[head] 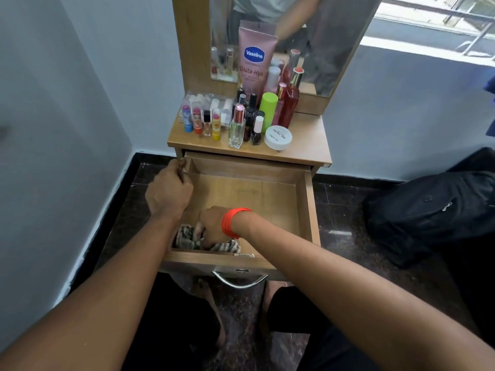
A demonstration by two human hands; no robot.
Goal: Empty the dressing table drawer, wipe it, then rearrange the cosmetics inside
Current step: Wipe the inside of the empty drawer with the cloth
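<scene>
The wooden drawer (pixel 308 210) is pulled out and holds nothing but a striped grey cloth (pixel 184 236) in its front left corner. My right hand (pixel 211 226), with an orange band at the wrist, grips the cloth and presses it on the drawer floor. My left hand (pixel 168 191) grips the drawer's left wall near the back. The cosmetics stand on the dressing table top (pixel 308 145): a pink Vaseline tube (pixel 254 60), a green bottle (pixel 267 108), a red bottle (pixel 290 103), a clear perfume bottle (pixel 237 127), several lip balms (pixel 198 120) and a white nail polish jar (pixel 278 137).
A mirror (pixel 321 36) rises behind the table top. A black bag (pixel 428 210) lies on the dark floor to the right. A white wall runs close on the left. The drawer's metal handle (pixel 239 281) hangs over my knees.
</scene>
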